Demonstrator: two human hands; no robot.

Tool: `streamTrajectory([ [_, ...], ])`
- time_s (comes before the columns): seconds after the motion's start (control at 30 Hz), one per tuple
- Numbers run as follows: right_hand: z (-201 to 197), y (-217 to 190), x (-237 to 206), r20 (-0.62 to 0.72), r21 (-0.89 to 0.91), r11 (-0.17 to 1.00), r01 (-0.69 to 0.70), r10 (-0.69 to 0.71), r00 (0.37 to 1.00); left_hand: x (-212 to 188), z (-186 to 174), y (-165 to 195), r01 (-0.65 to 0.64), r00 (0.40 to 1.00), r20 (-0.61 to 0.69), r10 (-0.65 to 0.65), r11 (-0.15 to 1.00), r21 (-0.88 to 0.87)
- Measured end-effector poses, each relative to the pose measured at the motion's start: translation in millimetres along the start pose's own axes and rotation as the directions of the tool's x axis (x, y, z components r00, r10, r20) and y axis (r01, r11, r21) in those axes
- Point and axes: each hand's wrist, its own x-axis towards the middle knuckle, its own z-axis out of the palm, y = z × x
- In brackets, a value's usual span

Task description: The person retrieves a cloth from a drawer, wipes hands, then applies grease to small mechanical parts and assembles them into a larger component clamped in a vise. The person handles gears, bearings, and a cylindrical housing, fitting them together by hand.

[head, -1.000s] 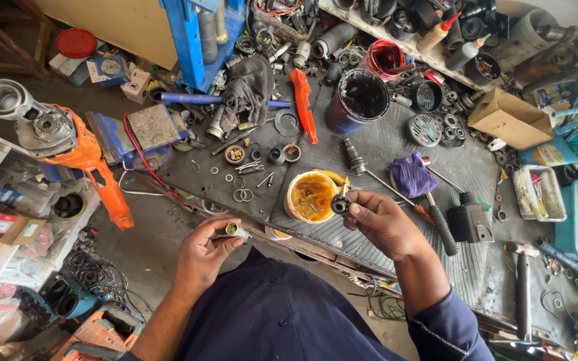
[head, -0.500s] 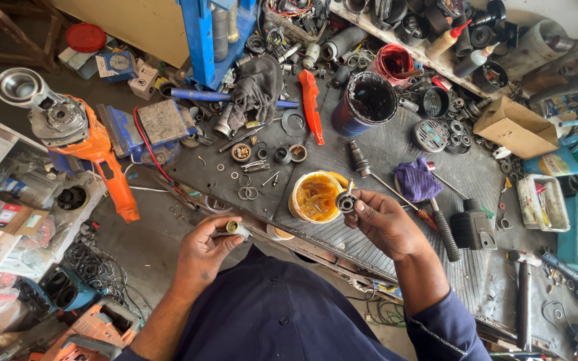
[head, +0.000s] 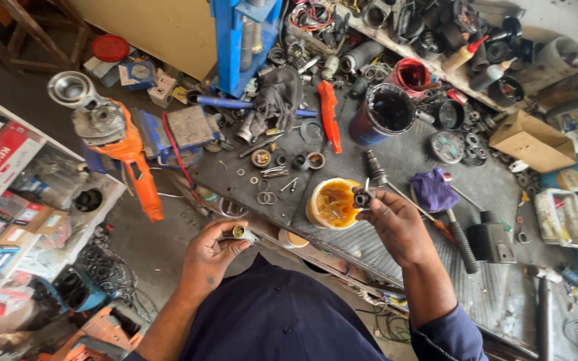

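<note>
My left hand (head: 212,254) pinches a small metal cylinder (head: 241,232) with a brassy end, held off the near edge of the surface (head: 409,160). My right hand (head: 396,224) holds a small dark round part (head: 362,198) at its fingertips, right beside the rim of an open tub of yellow-orange grease (head: 332,202). Just past my right hand lies a purple rag (head: 433,190) next to a black-handled tool (head: 461,242). Farther back stand a dark blue can (head: 382,113) and a red plastic handle (head: 329,115). Washers and rings (head: 265,197) are scattered left of the tub. An orange angle grinder (head: 125,150) lies at the left end, its handle pointing toward me.
</note>
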Motion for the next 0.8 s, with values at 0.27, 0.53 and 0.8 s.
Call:
streamTrajectory([
  [0.27, 56.4, 31.6, 2.2, -0.070, 0.291, 0.932, 0.217, -0.205, 0.976, -11.6, -76.5, 25.6, -0.002, 0.999, 0.032, 0.001, 1.000, 0.010],
  [0.53, 111.8, 63.7, -16.6, -0.283, 0.521, 0.803, 0.288, -0.155, 0.947, -14.1, -139.7, 52.0, 0.092, 0.991, 0.099, -0.091, 0.996, 0.000],
  [0.8, 122.3, 104.9, 1.9, -0.270, 0.448, 0.862, 0.238, -0.124, 0.955, 28.8, -165.3, 134.2, -0.234, 0.966, 0.115, 0.233, 0.972, -0.006],
])
